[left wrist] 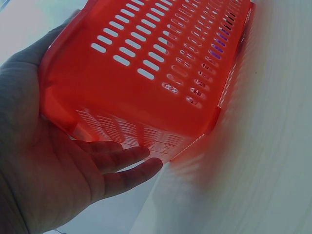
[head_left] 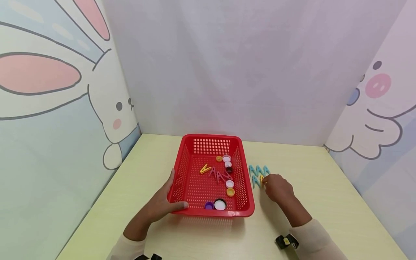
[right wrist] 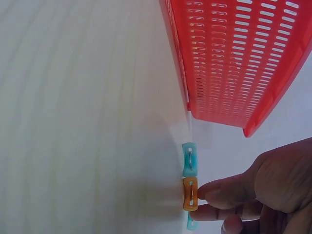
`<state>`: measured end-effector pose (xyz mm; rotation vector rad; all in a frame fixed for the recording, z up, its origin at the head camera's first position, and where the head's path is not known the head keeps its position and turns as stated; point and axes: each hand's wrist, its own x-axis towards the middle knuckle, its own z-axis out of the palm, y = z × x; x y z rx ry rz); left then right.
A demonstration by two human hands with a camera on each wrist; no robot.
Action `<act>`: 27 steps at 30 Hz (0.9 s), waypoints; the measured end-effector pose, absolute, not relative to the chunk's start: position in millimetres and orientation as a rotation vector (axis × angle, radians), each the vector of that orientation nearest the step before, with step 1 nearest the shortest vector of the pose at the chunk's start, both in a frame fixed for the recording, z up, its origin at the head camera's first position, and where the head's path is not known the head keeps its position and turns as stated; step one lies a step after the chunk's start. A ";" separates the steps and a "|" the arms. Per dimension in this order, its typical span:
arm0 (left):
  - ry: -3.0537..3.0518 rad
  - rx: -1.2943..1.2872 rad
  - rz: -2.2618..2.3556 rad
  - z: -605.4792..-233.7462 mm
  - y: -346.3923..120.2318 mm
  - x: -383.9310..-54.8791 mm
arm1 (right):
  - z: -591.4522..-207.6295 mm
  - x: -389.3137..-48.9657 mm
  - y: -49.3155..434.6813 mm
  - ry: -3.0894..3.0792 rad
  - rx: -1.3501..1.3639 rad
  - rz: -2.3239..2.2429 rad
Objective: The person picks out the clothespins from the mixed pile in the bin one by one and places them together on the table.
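Observation:
My left hand [head_left: 160, 203] holds the front left corner of a red plastic basket [head_left: 211, 212], thumb along the front rim and fingers against the left side. In the left wrist view the fingers [left wrist: 129, 176] lie against the basket's outer wall. Right of the basket, my right hand [head_left: 278, 187] pinches a yellow clothespin [head_left: 261, 178] between thumb and index finger, low at the table. The right wrist view shows that clothespin [right wrist: 190, 193] end-on beside a light blue clothespin [right wrist: 190, 160]. Several light blue clothespins [head_left: 259, 170] lie around it in two rows.
Inside the basket lie a yellow clothespin [head_left: 205, 168], a few dark pink clothespins [head_left: 220, 176] and several bottle caps, among them a purple cap [head_left: 209, 206] and a black-rimmed white cap [head_left: 220, 204]. A pale wooden table [head_left: 308, 173] meets a grey back wall [head_left: 221, 72].

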<state>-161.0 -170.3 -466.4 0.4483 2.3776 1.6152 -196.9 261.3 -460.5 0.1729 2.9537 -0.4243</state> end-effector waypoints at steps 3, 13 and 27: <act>2.381 0.456 1.613 -466.6 -170.4 -161.2 | -460.0 -196.9 261.4 2.945 0.176 -0.421; 2.401 0.411 1.592 -470.7 -170.4 -161.8 | -460.3 -198.1 262.9 2.981 0.178 -0.439; 2.407 0.377 1.593 -471.7 -169.7 -161.8 | -450.5 -198.3 259.0 3.059 0.140 -0.498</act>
